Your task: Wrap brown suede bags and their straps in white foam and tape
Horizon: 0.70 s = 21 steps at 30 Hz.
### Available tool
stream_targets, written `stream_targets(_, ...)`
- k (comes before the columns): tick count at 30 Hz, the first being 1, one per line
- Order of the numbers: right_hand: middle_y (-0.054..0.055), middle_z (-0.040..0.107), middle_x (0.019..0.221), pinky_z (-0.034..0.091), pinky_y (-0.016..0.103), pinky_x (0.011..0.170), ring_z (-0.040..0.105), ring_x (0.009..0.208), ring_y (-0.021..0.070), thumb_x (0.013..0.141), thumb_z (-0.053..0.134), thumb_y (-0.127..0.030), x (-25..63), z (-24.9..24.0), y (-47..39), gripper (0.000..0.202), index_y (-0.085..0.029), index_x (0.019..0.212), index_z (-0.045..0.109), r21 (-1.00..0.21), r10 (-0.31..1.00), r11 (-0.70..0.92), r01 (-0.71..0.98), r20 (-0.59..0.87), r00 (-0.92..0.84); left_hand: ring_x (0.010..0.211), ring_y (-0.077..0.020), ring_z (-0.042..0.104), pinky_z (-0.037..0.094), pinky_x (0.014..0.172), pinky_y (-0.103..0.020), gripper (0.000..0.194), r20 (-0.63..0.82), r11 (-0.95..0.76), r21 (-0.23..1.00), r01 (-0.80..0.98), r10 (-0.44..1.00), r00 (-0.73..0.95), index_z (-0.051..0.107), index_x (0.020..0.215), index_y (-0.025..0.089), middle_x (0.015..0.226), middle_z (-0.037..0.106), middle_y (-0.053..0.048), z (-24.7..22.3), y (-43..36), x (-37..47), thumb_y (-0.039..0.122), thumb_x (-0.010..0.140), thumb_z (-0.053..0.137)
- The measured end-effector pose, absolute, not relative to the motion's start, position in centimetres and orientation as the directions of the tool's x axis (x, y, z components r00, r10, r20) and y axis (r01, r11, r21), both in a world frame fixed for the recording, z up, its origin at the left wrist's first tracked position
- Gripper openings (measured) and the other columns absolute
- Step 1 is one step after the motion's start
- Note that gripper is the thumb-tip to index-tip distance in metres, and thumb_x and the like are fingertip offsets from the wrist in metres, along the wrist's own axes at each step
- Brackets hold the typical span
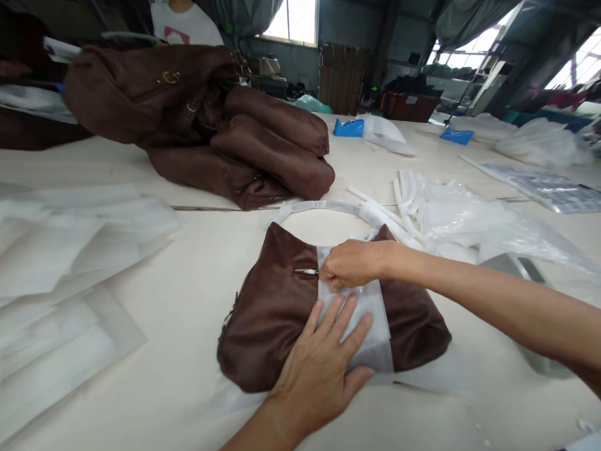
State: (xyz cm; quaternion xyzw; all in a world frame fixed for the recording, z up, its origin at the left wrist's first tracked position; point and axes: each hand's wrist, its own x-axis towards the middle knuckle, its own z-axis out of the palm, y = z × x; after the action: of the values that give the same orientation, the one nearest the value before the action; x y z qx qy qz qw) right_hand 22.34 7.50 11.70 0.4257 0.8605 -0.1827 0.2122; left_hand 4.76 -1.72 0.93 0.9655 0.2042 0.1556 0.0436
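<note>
A dark brown leather handbag (272,313) lies flat on the table in front of me, with a short slit showing something white on its face. Its handle (317,205) is wrapped in white and arches behind it. A band of thin white tissue paper (375,332) crosses the bag's middle. My left hand (323,357) is open, fingers spread, pressing on the paper and the leather near the lower middle. My right hand (350,260) is closed over the paper's upper part, beside the slit; its curled fingertips hide whatever they pinch.
More brown leather bags (263,144) are heaped at the back left. Sheets of white paper (61,250) lie left. Clear plastic bags (488,219) and white foam strips (404,200) are at right, near a grey box-like object (539,269). Blue tape dispensers (348,128) stand farther back; a person (188,25) is behind.
</note>
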Motion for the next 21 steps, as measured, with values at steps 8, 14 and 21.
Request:
stream_targets(8,0.016,0.074,0.087,0.045,0.033,0.069,0.069,0.086,0.0298,0.083,0.066,-0.056,24.3,11.2,10.2,0.044,-0.013,0.089,0.074,0.119,0.841,0.457,0.881,-0.379,-0.385,0.147,-0.0345,0.026,0.025,0.116,-0.057,0.069,0.278,-0.918,0.168,0.358,0.393,0.877,0.028,0.154,0.025,0.162,0.024,-0.014,0.8,-1.6,4.7,0.054,0.095,0.050)
stream_targets(14,0.015,0.065,0.126,0.043,0.041,0.101,0.058,0.120,0.0250,0.105,0.028,-0.040,26.1,8.8,2.0,0.047,-0.015,0.128,0.061,-0.263,0.934,0.220,0.940,0.335,-0.125,0.145,-0.0322,0.031,0.028,0.117,-0.056,0.064,0.308,-0.916,0.228,0.331,0.390,0.868,0.036,0.150,0.025,0.158,0.034,-0.012,0.7,-1.3,4.7,0.053,0.094,0.052)
stream_targets(21,0.009,0.027,0.161,0.008,0.053,0.122,0.018,0.151,0.0245,0.103,0.031,-0.050,24.3,6.6,-2.9,0.057,-0.020,0.151,0.037,-0.575,0.925,0.285,0.767,-0.044,-0.377,0.124,-0.0239,0.059,0.042,0.113,-0.045,0.031,0.494,-0.940,0.297,0.169,0.303,0.815,0.062,0.124,0.020,0.128,0.066,-0.009,1.5,-1.2,3.6,0.025,0.094,0.054)
